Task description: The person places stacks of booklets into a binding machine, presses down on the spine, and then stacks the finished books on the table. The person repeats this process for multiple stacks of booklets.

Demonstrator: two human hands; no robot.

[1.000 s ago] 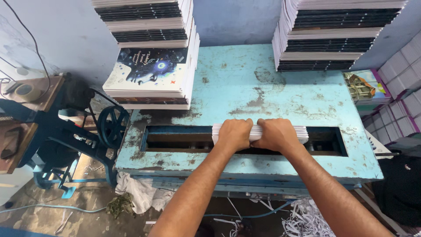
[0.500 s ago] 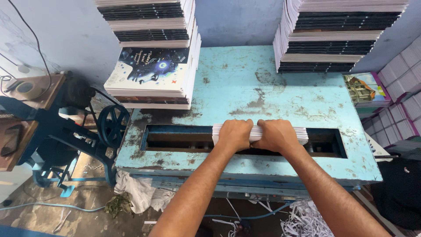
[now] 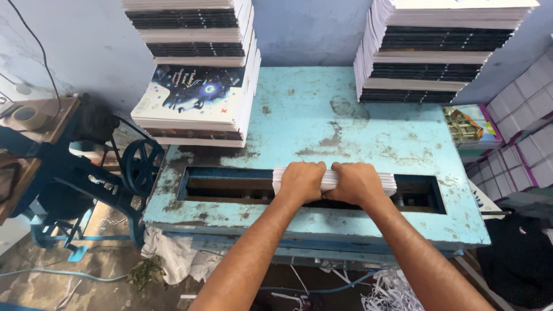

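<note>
Left hand (image 3: pixel 300 183) and right hand (image 3: pixel 357 183) both clamp a white bundle of booklets (image 3: pixel 334 179), side by side over its middle, in the long slot (image 3: pixel 230 190) of the blue table (image 3: pixel 322 124). Bundle likely fairly heavy, floppy, sheets prone to slipping; firm two-handed grip across the spine edge seems best. Book stacks (image 3: pixel 199 69) stand behind.

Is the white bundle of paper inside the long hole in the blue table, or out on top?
In. The white paper bundle sits in the blue table's long slot, both hands gripping its middle.
</note>
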